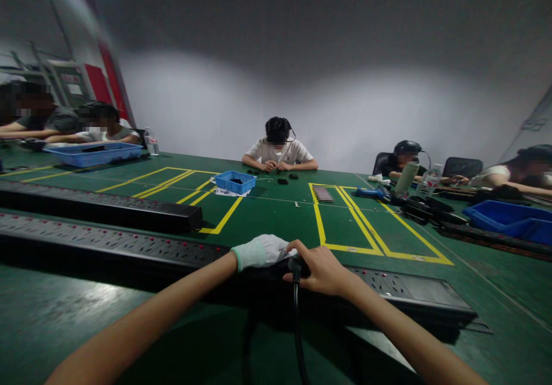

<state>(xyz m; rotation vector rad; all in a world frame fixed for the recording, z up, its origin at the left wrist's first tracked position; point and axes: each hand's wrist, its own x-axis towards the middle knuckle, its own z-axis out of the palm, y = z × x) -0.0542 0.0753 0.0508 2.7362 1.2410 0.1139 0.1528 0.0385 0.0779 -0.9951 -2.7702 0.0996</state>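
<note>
A long black power strip [414, 290] with rows of sockets and red buttons lies across the green table in front of me. My left hand [264, 251], in a white glove with a pale green cuff, is closed over the strip's middle; its fingertips are partly hidden. Just to its right, my bare right hand [321, 269] pinches a black power plug [295, 265] at the strip's front side, thumb and index finger around it. The plug's black cord [298, 333] hangs down toward me. Whether the prongs sit in a socket cannot be seen.
A second black strip [107, 206] lies behind at left. Blue bins stand mid-table [235, 183], far left [95, 154] and right [509, 219]. Yellow tape lines [353, 249] mark the table [276, 212]. Dark tools [425, 208] lie at right. Several people sit around the table.
</note>
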